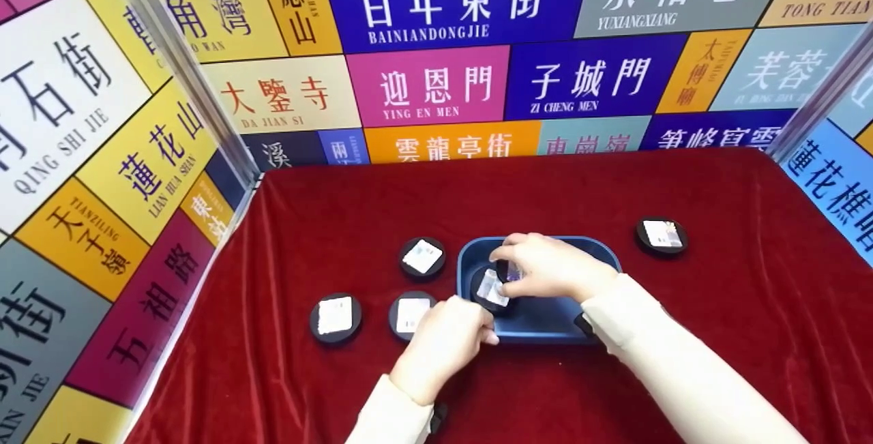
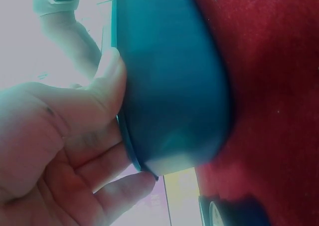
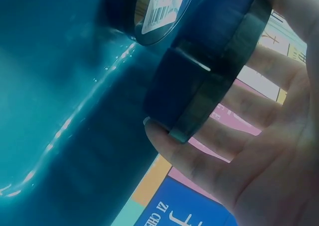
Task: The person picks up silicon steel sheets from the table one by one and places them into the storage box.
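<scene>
A blue plastic bin (image 1: 545, 328) stands on the red cloth. My left hand (image 1: 447, 335) grips its front left rim; in the left wrist view the thumb presses the outer wall (image 2: 169, 76) and the fingers lie on the rim's other side. Inside the bin, at the left end, is a round black case (image 1: 492, 292) with a white label, its barcode showing in the right wrist view. My right hand (image 1: 545, 268) holds a second round dark case (image 3: 214, 61) by its edge, over the bin's left part and close beside the first. In the head view, the fingers hide most of the held case.
Left of the bin lie three round black cases with white labels: one behind (image 1: 422, 258), one far left (image 1: 335, 318), and one partly behind my left hand (image 1: 411, 314). Another case (image 1: 661, 235) lies right of the bin. Printed panels (image 1: 436, 86) stand behind the cloth-covered table.
</scene>
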Available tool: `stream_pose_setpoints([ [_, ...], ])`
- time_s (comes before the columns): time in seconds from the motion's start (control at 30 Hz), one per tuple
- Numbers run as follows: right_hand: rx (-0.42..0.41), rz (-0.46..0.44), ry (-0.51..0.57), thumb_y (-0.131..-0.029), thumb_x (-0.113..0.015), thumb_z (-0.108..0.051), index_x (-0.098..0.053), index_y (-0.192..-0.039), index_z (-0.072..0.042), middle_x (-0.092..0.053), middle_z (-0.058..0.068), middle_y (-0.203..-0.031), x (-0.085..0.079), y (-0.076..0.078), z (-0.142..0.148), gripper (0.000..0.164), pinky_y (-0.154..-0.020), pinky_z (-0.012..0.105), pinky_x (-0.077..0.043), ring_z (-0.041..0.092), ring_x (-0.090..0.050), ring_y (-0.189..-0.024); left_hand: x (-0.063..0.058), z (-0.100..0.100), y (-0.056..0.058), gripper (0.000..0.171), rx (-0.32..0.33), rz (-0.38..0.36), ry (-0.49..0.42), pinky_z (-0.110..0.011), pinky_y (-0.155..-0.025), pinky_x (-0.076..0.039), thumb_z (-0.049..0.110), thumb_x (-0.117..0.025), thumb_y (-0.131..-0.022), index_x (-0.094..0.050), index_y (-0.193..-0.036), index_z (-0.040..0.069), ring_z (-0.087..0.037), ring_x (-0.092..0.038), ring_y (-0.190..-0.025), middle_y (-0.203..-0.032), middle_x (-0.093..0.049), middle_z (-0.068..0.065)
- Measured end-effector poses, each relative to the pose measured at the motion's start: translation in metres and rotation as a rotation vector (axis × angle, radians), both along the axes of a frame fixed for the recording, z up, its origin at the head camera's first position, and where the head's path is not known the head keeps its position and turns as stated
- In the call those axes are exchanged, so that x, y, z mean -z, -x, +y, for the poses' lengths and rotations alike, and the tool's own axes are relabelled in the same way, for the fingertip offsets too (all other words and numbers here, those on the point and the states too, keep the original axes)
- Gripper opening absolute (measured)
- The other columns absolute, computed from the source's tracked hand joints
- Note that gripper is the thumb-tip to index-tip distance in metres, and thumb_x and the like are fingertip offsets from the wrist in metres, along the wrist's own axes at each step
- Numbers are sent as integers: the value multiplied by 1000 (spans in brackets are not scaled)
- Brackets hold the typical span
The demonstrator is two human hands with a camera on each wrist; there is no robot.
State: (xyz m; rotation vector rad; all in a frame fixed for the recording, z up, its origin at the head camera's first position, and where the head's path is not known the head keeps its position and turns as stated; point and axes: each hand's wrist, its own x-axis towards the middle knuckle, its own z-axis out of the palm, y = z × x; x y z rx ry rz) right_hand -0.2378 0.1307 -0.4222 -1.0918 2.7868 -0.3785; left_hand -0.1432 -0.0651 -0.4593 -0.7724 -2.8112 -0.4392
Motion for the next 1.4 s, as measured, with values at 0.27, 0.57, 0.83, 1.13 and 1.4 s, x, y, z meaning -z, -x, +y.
stream_pose_setpoints([
  [0.27,-4,-21,-6,-82,-77,-38,-71,-124,-14,-66,7,-120,0,0,-6,49,-94,42,-55,23,-64,-105,1,1,1,17,7,2,7,-26,-55,-50,37,-82,-80,-75,-68,28,-11,-67,-63,-68,-70,14],
  [0.57,-54,2,-34,-81,-76,-38,-70,-128,-16,-65,9,-126,0,4,-12,52,-97,45,-54,26,-62,-112,0,-1,2,17,6,-22,3,-26,-56,-51,37,-81,-81,-76,-70,27,-10,-68,-65,-70,-72,13],
  [0.83,-155,61,-8,-77,-80,-39,-70,-124,-17,-67,5,-118,7,8,-19,53,-92,41,-55,23,-63,-103,0,-1,3,14,4,-33,-2,-25,-56,-51,37,-81,-81,-77,-71,28,-8,-68,-64,-70,-72,15],
  [1.13,-183,92,-23,-76,-81,-40,-72,-121,-16,-67,6,-115,15,10,-24,51,-91,40,-56,23,-64,-101,1,0,3,12,10,-49,10,-26,-56,-52,38,-80,-82,-78,-75,29,-8,-69,-66,-71,-72,16],
  [1.4,-191,108,-34,-76,-81,-38,-71,-122,-15,-67,7,-119,20,9,-26,52,-94,43,-54,26,-64,-105,0,-1,3,11,10,-39,19,-27,-57,-52,38,-80,-83,-78,-76,30,-9,-69,-67,-71,-72,16],
])
